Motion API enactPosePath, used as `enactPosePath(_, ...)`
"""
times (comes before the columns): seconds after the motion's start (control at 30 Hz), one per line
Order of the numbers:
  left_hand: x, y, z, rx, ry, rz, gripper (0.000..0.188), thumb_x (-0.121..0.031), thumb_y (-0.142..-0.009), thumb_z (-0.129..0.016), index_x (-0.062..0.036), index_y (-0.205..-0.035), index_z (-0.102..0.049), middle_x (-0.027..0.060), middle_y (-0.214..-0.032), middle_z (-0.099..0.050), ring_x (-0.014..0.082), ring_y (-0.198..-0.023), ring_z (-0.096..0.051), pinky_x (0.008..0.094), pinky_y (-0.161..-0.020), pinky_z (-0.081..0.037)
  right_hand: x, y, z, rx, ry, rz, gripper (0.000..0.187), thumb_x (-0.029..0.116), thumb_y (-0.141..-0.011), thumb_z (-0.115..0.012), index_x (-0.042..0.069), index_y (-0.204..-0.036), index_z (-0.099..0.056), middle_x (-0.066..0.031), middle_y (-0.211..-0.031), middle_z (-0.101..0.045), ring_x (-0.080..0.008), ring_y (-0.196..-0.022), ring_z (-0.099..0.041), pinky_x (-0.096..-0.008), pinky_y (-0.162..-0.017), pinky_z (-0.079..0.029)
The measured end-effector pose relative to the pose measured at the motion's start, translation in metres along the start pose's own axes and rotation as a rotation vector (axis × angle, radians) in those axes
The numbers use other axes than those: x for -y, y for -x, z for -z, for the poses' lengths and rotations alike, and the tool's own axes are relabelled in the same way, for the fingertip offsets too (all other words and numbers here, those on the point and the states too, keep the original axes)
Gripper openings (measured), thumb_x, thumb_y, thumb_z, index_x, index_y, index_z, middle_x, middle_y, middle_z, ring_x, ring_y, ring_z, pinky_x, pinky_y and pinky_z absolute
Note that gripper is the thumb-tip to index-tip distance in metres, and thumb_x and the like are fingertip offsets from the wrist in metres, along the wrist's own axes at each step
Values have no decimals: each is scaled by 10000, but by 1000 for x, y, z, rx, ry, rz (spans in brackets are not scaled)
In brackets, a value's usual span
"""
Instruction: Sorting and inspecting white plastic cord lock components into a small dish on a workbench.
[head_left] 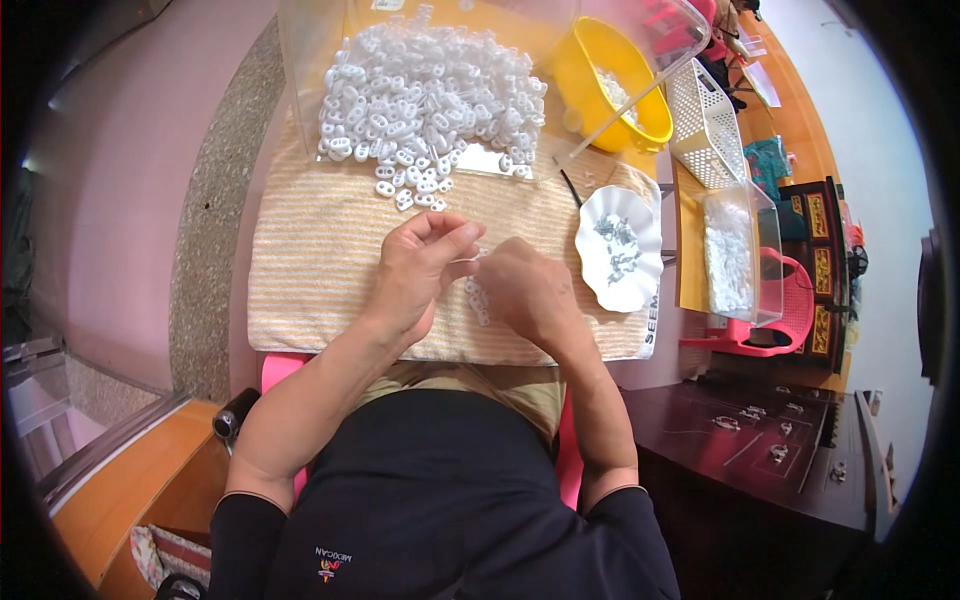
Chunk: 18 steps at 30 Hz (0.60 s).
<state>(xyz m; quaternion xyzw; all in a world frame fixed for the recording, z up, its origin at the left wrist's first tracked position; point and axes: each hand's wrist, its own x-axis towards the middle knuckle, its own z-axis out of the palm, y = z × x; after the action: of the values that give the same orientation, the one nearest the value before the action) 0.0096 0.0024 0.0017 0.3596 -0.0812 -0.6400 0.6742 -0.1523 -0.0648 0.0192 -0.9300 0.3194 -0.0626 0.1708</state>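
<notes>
My left hand (422, 268) is over the striped towel, thumb and fingers pinched on a small white plastic piece (476, 254). My right hand (530, 290) meets it at the fingertips, closed and slightly blurred; what it pinches is hidden behind its knuckles. Between my hands, several white plastic pieces (479, 305) lie on the towel (315, 270). Ahead, a large heap of white oval plastic pieces (430, 95) with two holes each fills a clear bin lying on its side, and some spill onto the towel. Right of my right hand sits a white scalloped plate (592, 265) holding small grey metal-looking parts (620, 248).
A yellow basin (580, 75) with white pieces stands at the far right of the table. Beyond it are a white perforated basket (705, 125) and a clear box (765, 250) of white pieces. A thin black stick (571, 187) lies by the plate. A pink chair (795, 305) stands at right.
</notes>
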Motion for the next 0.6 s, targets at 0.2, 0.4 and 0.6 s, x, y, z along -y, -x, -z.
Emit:
enactPosePath(0.2,0,0,0,-16,-45,10,93,-77,-893,-652,-44,-971,-613,93,-996,-669,107,-808,-628,246,-716,-548,0,1,-2,-59,35,-13,106,64,-812,-621,59,-917,-622,-104,-874,-606,-320,-741,-639,-404,-631,-502)
enactPosePath(0.4,9,-1,2,45,-430,-149,100,-100,-887,-668,-20,-939,-638,5,-861,-659,67,-791,-593,232,-710,-491,0,3,2,-276,-371,-50,35,51,-894,-605,26,-918,-595,-92,-754,-600,-191,-628,-594,-325,-565,-464)
enactPosePath(0.6,8,3,-4,148,-457,-156,118,-102,-894,-665,-6,-959,-644,18,-837,-663,62,-739,-590,226,-665,-485,2,6,5,-143,-935,-297,160,154,-967,-573,-2,-936,-591,-18,-700,-593,-57,-554,-520,-213,-477,-404)
